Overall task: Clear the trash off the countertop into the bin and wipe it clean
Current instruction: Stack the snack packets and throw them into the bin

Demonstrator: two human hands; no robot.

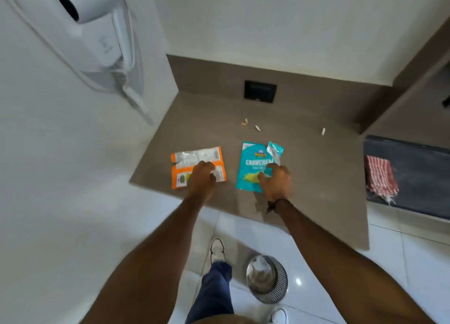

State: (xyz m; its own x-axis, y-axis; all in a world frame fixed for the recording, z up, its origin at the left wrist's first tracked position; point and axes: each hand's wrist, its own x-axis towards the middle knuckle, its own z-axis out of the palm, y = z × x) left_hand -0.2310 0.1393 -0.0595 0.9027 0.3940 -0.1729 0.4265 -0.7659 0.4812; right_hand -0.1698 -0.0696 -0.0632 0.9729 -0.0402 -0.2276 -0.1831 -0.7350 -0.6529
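An orange and white snack wrapper [192, 158] lies flat on the brown countertop [316, 177], and my left hand [201, 181] rests on its near right corner with fingers curled on it. A teal snack wrapper [250, 165] with a torn top lies to its right; my right hand [276, 182] presses its lower right part with bent fingers. Both wrappers still lie on the counter. Several small pale crumbs [257, 128] are scattered behind the wrappers. A round metal mesh bin [267, 278] stands on the floor below the counter's front edge.
A red and white striped cloth [379, 177] lies on a dark surface [418, 162] to the right. A white wall-mounted hair dryer [92, 28] hangs at the left. A black wall socket [260, 91] sits at the counter's back. My feet stand on white tiles.
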